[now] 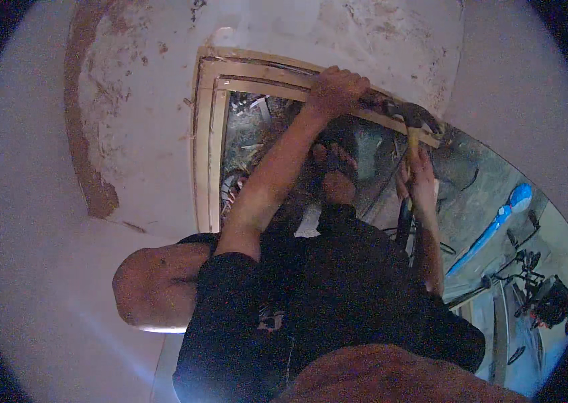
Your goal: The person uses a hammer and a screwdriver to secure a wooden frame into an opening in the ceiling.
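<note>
A light wooden door frame (204, 144) borders an opening in a rough, patched wall. My left hand (337, 88) is closed at its head piece, the arm stretched across the opening. Whatever the fingers grip is hidden. Just right of them, a dark, narrow piece (379, 105) lies along the wood, too dim to name. My right hand (421, 176) is wrapped round the yellow and black handle of a hammer (413, 141). The dark hammer head is up by the right end of the head piece, close to that narrow piece.
Debris and scraps (253, 114) litter the floor seen through the frame. My bare foot (337, 185) shows below. At the right lie a bright blue, long plastic-looking item (499, 218), tangled dark cables (529, 265) and a dark tool or machine (554, 302). Long strips (501, 329) lie nearby.
</note>
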`<state>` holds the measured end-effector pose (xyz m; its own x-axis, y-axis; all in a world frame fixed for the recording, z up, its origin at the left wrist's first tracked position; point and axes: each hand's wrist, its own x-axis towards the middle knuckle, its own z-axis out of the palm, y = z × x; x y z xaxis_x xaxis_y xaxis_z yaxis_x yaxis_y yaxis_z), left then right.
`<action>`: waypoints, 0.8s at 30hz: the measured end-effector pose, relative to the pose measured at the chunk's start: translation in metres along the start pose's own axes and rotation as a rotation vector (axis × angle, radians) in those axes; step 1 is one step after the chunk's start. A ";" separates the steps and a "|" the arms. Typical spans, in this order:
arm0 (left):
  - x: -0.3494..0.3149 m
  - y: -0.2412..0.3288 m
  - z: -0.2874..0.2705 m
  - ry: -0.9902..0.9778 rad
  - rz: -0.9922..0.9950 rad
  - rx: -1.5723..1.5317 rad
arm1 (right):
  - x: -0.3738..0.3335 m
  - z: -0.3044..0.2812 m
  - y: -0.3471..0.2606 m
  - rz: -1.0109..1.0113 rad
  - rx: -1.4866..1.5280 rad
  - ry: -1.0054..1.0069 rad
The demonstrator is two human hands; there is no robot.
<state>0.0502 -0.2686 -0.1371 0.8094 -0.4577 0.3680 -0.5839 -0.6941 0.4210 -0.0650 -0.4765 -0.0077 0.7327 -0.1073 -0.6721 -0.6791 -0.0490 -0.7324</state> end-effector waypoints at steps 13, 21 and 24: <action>-0.004 -0.034 -0.048 -0.002 -0.201 0.101 | 0.005 0.011 0.009 0.054 -0.344 -0.101; 0.006 0.010 -0.025 -0.119 -0.115 -0.086 | -0.008 0.000 -0.008 -0.015 0.004 0.097; 0.016 0.017 -0.025 -0.120 -0.057 -0.189 | -0.013 -0.008 -0.011 0.058 0.029 0.213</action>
<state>0.0514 -0.2738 -0.1030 0.8365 -0.4913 0.2426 -0.5292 -0.6094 0.5904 -0.0678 -0.4828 0.0096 0.6639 -0.3170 -0.6773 -0.7161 -0.0088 -0.6979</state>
